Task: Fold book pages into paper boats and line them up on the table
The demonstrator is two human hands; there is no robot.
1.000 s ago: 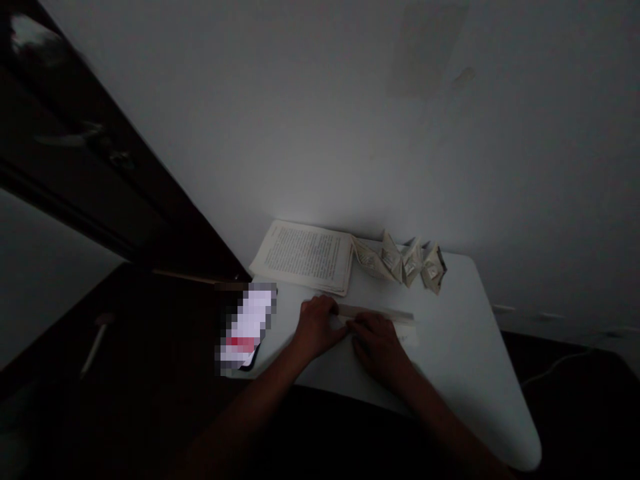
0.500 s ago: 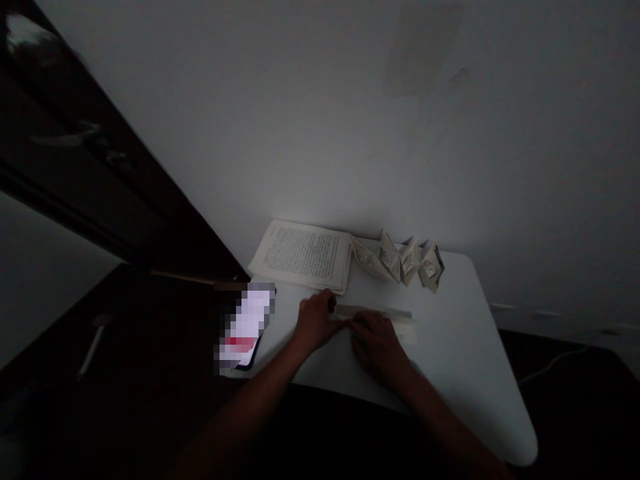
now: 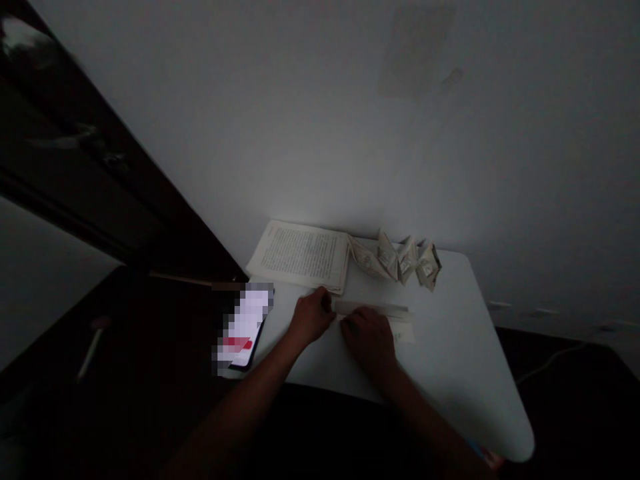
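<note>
A sheet of printed paper [image 3: 395,320], folded into a long strip, lies on the white table [image 3: 460,353]. My left hand [image 3: 311,317] presses on its left end with the fingers curled. Beside it my right hand [image 3: 367,340] lies on the sheet's middle, fingers bent down onto the paper. The room is dim and the fingertips are hard to make out.
A stack of printed pages [image 3: 303,255] lies at the table's back by the wall. Several folded paper shapes [image 3: 405,261] stand to its right. A lit phone [image 3: 243,327] rests at the table's left edge. A dark door [image 3: 75,160] is on the left.
Both hands have slid a little to the left along the folded strip, and the view has drifted slightly. The paper stays in place.
</note>
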